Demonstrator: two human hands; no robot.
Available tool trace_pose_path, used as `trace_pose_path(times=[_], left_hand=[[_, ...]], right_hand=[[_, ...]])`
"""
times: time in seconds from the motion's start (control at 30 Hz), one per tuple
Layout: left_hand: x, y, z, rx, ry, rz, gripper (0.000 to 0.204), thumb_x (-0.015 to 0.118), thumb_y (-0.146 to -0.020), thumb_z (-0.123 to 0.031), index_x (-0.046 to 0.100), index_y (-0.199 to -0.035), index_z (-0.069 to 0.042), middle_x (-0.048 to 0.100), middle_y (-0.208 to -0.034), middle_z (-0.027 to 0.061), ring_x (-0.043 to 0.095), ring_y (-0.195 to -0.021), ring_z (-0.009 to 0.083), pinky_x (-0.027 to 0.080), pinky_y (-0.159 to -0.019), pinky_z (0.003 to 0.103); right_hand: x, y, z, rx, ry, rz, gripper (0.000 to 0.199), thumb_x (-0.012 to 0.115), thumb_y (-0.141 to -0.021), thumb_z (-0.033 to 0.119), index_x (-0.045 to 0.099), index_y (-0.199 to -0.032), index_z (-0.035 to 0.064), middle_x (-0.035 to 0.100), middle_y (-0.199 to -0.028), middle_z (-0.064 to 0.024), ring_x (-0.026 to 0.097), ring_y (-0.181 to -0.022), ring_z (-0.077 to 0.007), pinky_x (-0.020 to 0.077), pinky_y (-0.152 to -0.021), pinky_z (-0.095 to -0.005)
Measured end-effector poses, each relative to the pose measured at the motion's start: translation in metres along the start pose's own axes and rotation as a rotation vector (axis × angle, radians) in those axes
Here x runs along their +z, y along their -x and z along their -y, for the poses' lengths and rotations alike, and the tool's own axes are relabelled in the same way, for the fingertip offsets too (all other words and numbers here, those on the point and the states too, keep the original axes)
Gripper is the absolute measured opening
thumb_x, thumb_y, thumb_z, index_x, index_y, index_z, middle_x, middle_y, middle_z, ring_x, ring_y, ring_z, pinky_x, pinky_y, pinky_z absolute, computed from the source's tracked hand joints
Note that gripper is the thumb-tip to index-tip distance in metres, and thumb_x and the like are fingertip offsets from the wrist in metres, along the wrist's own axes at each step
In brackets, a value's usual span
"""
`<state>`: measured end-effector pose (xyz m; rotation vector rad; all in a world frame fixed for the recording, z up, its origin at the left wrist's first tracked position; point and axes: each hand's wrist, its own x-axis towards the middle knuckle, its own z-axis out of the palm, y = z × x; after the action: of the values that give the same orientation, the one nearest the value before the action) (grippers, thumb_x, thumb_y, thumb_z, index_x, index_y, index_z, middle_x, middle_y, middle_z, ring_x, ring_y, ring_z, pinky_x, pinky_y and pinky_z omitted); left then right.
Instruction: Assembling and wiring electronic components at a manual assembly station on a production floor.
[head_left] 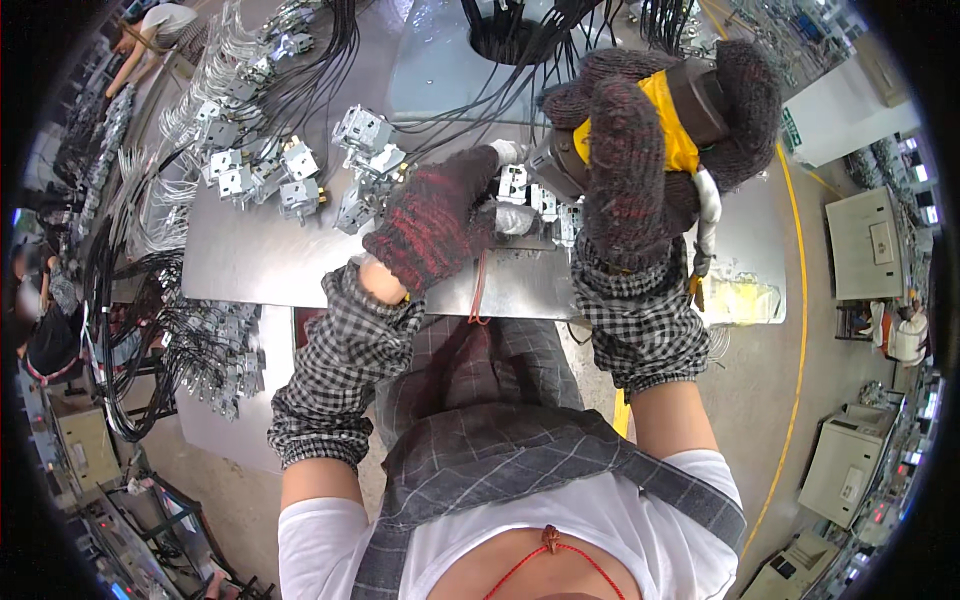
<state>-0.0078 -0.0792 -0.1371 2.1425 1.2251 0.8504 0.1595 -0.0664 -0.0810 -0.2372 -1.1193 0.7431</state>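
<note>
My right hand point(635, 170), in a dark knitted glove, is closed round a yellow and black power driver point(676, 125). The driver is tilted, its dark front end pointing down toward small silver metal fittings point(543, 203) at the table's near edge. White wrapping covers a fingertip of this glove. My left hand point(432, 215), gloved in dark red and black, reaches from the left with wrapped thumb and finger closed about those same fittings. Just left of it lie more boxy metal fittings point(365, 135) with black cables. The driver's tip and its contact with the fittings are hidden.
The metal table point(250, 265) carries several wired fittings point(240, 175) on its left. Black cables point(510, 100) run toward a round opening point(508, 42) at the back. More wired fittings point(215, 350) hang at the left edge. A co-worker point(160, 30) is at the far left.
</note>
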Motion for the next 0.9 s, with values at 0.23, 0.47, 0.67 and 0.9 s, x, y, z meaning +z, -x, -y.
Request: trace_pose_path(times=[0.23, 0.47, 0.67, 0.9], left_hand=[[-0.078, -0.003, 0.021, 0.155, -0.667, -0.464, 0.059, 0.069, -0.088, -0.030, 0.048, -0.139, -0.009, 0.057, -0.130, 0.0243, 0.056, -0.120, 0.0373, 0.046, -0.099, 0.042], [-0.075, 0.039, 0.000, -0.057, -0.487, -0.490, 0.060, 0.075, -0.083, -0.028, 0.051, -0.137, -0.018, 0.055, -0.134, 0.0175, 0.067, -0.101, 0.0300, 0.057, -0.076, 0.035], [-0.059, 0.069, 0.006, -0.130, -0.512, -0.063, 0.065, 0.069, -0.075, 0.000, 0.054, -0.135, -0.020, 0.053, -0.136, 0.0175, 0.068, -0.100, 0.0315, 0.057, -0.073, 0.038], [-0.053, 0.059, -0.046, 0.079, -0.257, -0.210, 0.054, 0.069, -0.084, -0.013, 0.054, -0.135, -0.020, 0.060, -0.128, 0.0150, 0.070, -0.091, 0.0273, 0.059, -0.071, 0.034]], right_hand=[[-0.001, -0.001, 0.005, -0.028, -0.011, 0.006, 0.063, 0.061, -0.092, 0.006, 0.025, -0.141, 0.0169, 0.064, -0.089, -0.0218, 0.066, -0.060, -0.0261, 0.0558, -0.045, -0.0349], [-0.005, 0.000, -0.008, -0.013, -0.029, 0.007, 0.061, 0.060, -0.093, 0.008, 0.024, -0.141, 0.0162, 0.064, -0.090, -0.0227, 0.066, -0.060, -0.0269, 0.0562, -0.046, -0.0362], [-0.005, 0.002, -0.008, 0.060, 0.063, 0.043, 0.059, 0.059, -0.093, 0.010, 0.023, -0.141, 0.0157, 0.064, -0.090, -0.0234, 0.066, -0.060, -0.0276, 0.0567, -0.047, -0.0373], [-0.010, 0.006, -0.012, 0.125, 0.141, 0.079, 0.057, 0.057, -0.094, 0.012, 0.023, -0.140, 0.0150, 0.064, -0.090, -0.0243, 0.066, -0.060, -0.0284, 0.0572, -0.049, -0.0386]])
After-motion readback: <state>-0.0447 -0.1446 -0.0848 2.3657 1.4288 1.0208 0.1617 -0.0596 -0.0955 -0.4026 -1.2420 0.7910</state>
